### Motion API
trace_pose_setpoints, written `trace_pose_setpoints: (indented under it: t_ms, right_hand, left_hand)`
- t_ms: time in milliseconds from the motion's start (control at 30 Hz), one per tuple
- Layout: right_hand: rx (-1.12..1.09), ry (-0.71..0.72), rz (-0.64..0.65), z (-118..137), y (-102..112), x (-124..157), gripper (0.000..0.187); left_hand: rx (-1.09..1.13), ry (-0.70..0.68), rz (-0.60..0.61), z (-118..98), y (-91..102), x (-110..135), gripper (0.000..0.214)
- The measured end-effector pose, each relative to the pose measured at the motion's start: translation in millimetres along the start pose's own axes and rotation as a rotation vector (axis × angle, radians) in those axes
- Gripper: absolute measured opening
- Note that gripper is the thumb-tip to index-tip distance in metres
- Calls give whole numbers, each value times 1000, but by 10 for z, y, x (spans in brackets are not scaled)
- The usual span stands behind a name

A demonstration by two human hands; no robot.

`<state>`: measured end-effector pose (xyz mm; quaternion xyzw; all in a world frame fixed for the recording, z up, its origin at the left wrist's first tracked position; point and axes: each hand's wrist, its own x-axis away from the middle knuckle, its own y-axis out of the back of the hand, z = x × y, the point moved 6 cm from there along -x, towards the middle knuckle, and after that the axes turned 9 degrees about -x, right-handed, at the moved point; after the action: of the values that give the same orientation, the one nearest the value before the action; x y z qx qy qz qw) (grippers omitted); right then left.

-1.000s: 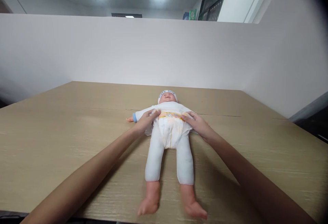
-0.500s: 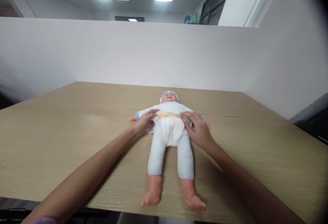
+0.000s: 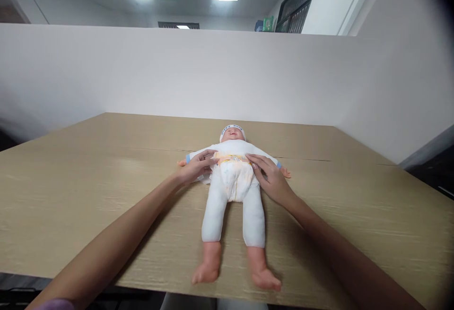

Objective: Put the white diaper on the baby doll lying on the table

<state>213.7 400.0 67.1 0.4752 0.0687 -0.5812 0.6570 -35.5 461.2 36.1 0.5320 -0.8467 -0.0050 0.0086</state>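
A baby doll (image 3: 214, 218) in white clothing lies on its back, feet toward me, arms spread out. Around its hips sits a white diaper (image 3: 235, 182) with a yellow-orange patterned waistband. My left hand (image 3: 194, 166) is at the diaper's left side, its fingers stretched out and touching the end of the waistband. At the other side, my right hand (image 3: 271, 177) rests with extended fingers on the waistband and its thumb apart, lower down by the diaper's edge. Some loose white material shows beneath my left hand. Both palms are turned away from view.
The doll lies on a wide light-brown table (image 3: 106, 182), whose near edge runs just beyond its feet. A white partition wall (image 3: 177, 73) rises behind the table. Over its top a green package (image 3: 268, 23) shows in the distance.
My left hand has shifted slightly outward to the left. My right fingertips have slid a little inward along the waistband, and the right hand lies flatter, uncovering the doll's blue cuff.
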Motion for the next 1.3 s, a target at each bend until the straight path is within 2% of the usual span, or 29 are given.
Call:
trace_pose_setpoints:
  t_ms: [233,333,433,500,600,667,767,833,900,1000,1067,1167,1300]
  right_hand:
    - [217,-14,137,-61,204,-15,39]
    - [232,-51,133,-167,345,114,31]
    - [222,-160,130,-362,487,312,25]
    - [213,-279,149,-502,554,422,24]
    - [221,-432,153,-628,582,501,30]
    - [241,-479,104,-655,562,508,34]
    - [292,-500,20,-680,499,514,36]
    - [312,-515,-6,-706,461,528,38]
    - [299,-558,-19,-745,443,549,38]
    - [238,-659,-22,-802,433,583,37]
    - [215,-694,-25,-811,427,593,36]
    - [220,-696,-36,-791,416,589,34]
    - [176,-707,-7,-769,416,571,37]
  left_hand:
    - [-50,34,47,-25,181,38,50]
    - [-85,29,17,7,262,41,47]
    - [-149,42,-30,46,296,25,42]
    - [-231,83,-117,63,313,5,36]
    - [-350,128,-310,-11,308,2,27]
    - [-416,83,-392,-174,221,24,26]
    - [-675,-134,-428,-594,-68,86,27]
    - [-879,-308,-363,-857,-369,106,27]
    - [-990,-443,-238,-1003,-683,74,26]
    - [-1082,-564,-73,-1004,-1041,-55,27]
    - [-1150,-567,-22,-894,-1169,-153,29]
    - [-1269,-543,-67,-732,-1227,-224,28]
    - [-1317,-536,-113,-664,-1224,-208,31]
